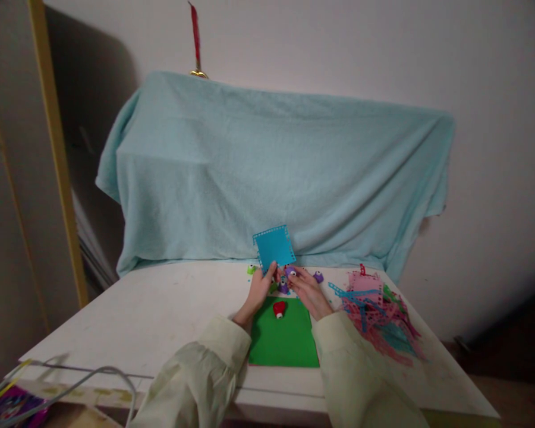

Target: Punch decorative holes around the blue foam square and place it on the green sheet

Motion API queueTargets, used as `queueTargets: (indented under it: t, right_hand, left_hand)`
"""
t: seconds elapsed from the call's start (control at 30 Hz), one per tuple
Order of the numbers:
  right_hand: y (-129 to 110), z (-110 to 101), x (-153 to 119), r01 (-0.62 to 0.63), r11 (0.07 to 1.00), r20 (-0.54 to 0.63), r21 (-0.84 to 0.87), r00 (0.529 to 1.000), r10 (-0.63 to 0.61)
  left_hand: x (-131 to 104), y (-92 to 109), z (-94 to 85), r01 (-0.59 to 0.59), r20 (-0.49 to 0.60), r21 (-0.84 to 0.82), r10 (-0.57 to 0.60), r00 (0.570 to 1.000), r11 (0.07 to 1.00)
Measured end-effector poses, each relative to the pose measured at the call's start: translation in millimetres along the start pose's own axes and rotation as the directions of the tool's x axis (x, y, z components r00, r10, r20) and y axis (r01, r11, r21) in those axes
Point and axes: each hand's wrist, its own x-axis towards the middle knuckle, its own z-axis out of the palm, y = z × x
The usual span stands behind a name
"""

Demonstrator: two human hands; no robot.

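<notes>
My left hand (261, 290) pinches the lower edge of a blue square of paper (274, 245), held upright and slightly tilted, with small holes along its edges. Just right of it, my right hand (309, 289) has its fingers closed around a small purple paper punch (290, 272) with a googly eye. Between the hands, another purple punch (284, 288) and a green punch (273, 287) stand on the table. Closer to me, a red punch (279, 309) rests on a stack of green paper (285, 342).
Punched paper strips (378, 321) in pink, blue and green are heaped at the right. A lime-green punch (251, 269) and a purple punch (318, 276) sit near the back edge of the white table (160, 315). Behind hangs a light blue cloth (267, 160); a grey cable (102, 370) loops at front left.
</notes>
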Motion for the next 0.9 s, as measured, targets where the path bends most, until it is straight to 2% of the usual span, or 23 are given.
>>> queueTargets:
  t: [0.27, 0.5, 0.73, 0.9]
  right_hand:
    - [0.2, 9.2, -3.0, 0.018, 0.999, 0.028, -0.047, 0.999, -0.017]
    - [3.2, 5.8, -1.4, 0.024, 0.999, 0.02, -0.03, 1.0, -0.023]
    - [3.5, 6.5, -2.0, 0.022, 0.999, 0.022, -0.024, 1.0, -0.022]
    - [5.1, 5.7, -0.3, 0.039, 0.999, 0.021, -0.007, 0.999, -0.039]
  left_hand:
    - [-0.7, -2.5, 1.0, 0.051, 0.008, 0.033, -0.051, 0.999, 0.998]
    - [-2.5, -3.0, -0.2, 0.015, 0.057, 0.099, -0.021, 0.998, 0.995]
    - [-3.4, -4.4, 0.3, 0.025, 0.047, 0.071, -0.029, 0.998, 0.997]
    - [-5.2, -4.2, 1.3, 0.031, 0.092, 0.065, -0.037, 0.995, 0.997]
